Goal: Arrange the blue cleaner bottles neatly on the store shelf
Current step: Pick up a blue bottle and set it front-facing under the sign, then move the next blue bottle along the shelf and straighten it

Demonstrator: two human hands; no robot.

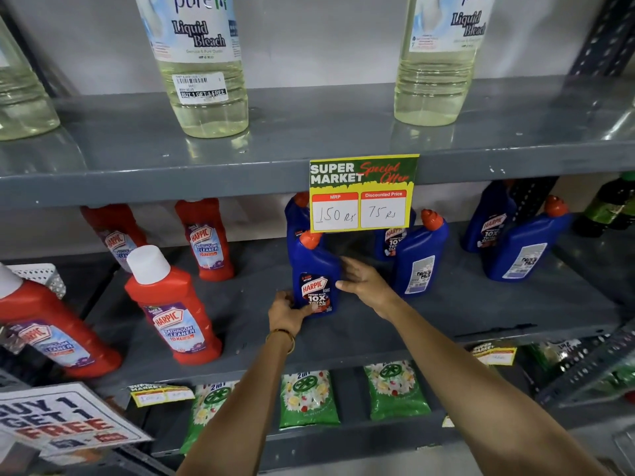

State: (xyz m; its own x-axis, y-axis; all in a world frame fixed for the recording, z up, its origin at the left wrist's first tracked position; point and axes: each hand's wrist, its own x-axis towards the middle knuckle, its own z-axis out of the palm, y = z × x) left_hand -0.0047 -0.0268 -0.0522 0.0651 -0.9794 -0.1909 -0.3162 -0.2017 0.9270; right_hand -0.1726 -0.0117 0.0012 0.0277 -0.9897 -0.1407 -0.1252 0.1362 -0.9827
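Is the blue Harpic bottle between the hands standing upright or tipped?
Upright: the blue Harpic bottle stands on its base on the shelf, orange cap on top, label facing forward, left hand at its base.

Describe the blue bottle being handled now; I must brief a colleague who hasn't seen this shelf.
Find the yellow price sign on the grey middle shelf. Just below its left edge stands a blue bottle between left hand and right hand. Unlike neighbouring blue bottles, it stands nearest the front.

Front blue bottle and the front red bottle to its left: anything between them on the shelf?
Head view: nothing. Bare grey shelf separates the red bottle from the blue bottle; only the left hand at the blue one's base.
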